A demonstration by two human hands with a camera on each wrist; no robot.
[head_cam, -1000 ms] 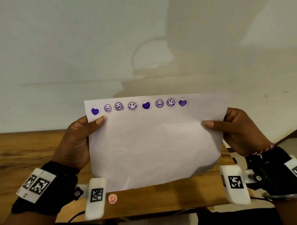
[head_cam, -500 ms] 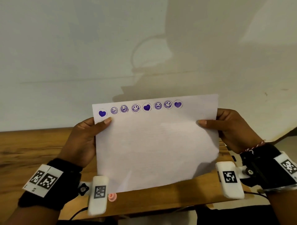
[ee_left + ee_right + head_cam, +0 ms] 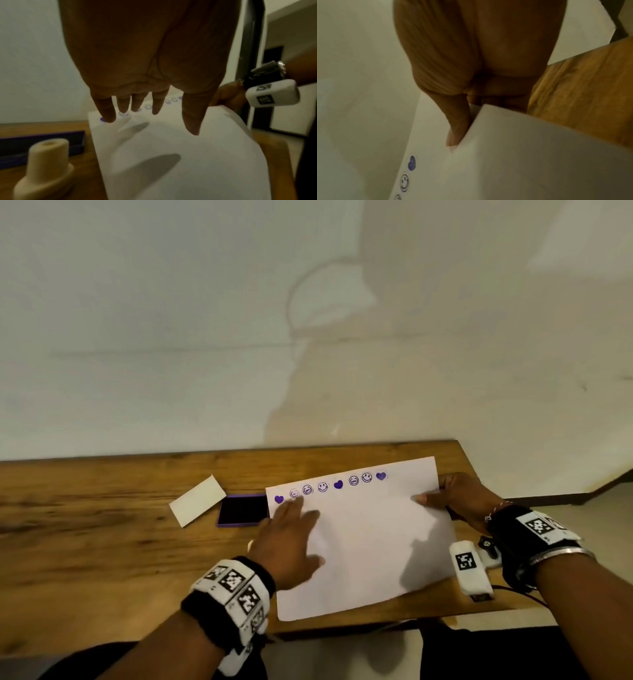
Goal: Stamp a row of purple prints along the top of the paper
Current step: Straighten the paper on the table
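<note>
The white paper lies on the wooden table, with a row of purple hearts and smiley prints along its top edge. My left hand hovers over the sheet's left part with straight, spread fingers; it casts shadows on the paper. My right hand pinches the right edge, thumb on top and fingers under the sheet. The right side is slightly lifted. A cream stamp stands by the sheet's left edge, hidden in the head view.
An open purple ink pad sits just left of the paper, with its white lid beside it. The table's right end is near my right hand. A plain wall rises behind.
The paper came down from being held upright in both hands to lying on the table. My left hand let go of its left edge and now spreads above the sheet.
</note>
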